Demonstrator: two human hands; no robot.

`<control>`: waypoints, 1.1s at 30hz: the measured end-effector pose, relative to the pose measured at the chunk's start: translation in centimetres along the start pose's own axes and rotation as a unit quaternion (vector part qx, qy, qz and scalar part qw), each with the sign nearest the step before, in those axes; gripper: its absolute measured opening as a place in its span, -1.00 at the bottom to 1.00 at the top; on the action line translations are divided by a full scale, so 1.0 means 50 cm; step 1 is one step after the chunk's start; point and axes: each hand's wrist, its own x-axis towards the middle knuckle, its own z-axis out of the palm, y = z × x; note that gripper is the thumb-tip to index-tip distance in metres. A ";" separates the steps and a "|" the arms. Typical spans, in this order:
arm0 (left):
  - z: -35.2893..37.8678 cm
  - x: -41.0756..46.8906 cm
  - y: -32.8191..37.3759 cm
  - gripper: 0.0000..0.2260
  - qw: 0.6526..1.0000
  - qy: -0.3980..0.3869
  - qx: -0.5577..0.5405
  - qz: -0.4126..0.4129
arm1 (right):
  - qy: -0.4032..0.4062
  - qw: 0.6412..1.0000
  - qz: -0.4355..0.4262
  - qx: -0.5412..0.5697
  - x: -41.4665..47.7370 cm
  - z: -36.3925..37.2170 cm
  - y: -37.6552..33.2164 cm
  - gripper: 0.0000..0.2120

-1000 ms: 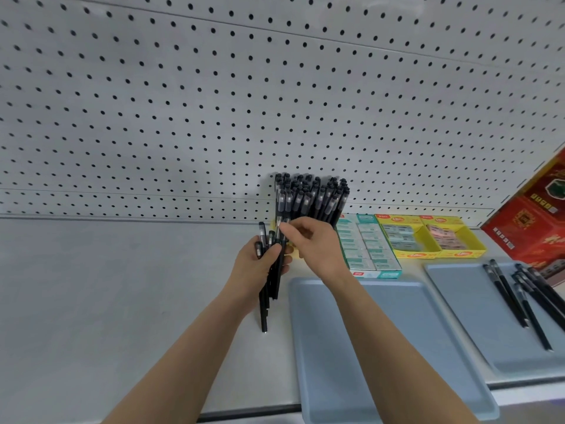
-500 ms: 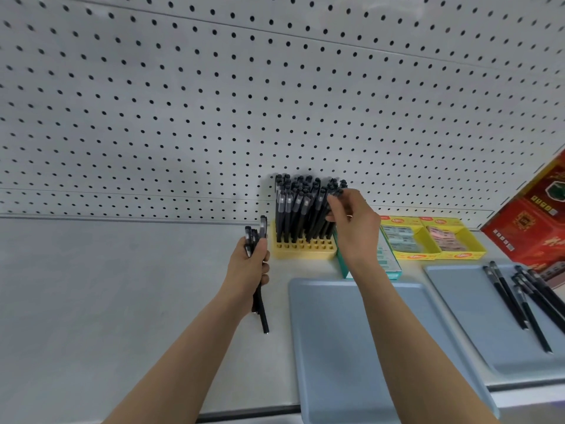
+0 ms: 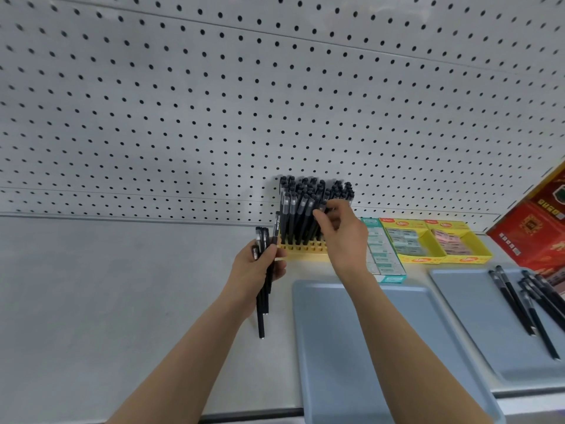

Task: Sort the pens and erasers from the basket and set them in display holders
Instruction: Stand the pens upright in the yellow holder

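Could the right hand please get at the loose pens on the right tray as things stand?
Probably yes: the loose pens lie uncovered on the tray, nothing between, though the right hand pinches a pen now.

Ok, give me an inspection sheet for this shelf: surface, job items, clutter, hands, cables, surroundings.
Surface: grey shelf, centre tray, right tray.
Job's things: yellow holder packed with upright black pens; loose pens on right tray; eraser boxes beside holder.
Clutter: red carton at far right.
Hands: left hand grips a pen bundle; right hand pinches a pen in the holder.
Cables: nothing seen.
Surroundings: white pegboard behind.
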 end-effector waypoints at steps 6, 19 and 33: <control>0.008 0.006 -0.006 -0.85 0.999 -0.022 0.033 0.005 | -0.027 0.998 -0.026 0.042 -0.045 0.002 -0.032 -0.85; 0.007 0.005 0.004 -0.83 0.998 0.017 0.067 -0.009 | 0.005 0.997 0.044 0.060 0.003 -0.039 0.002 -0.83; 0.008 0.012 -0.003 -0.70 0.998 0.018 0.012 -0.061 | 0.000 1.000 -0.018 -0.003 0.027 -0.023 0.024 -0.81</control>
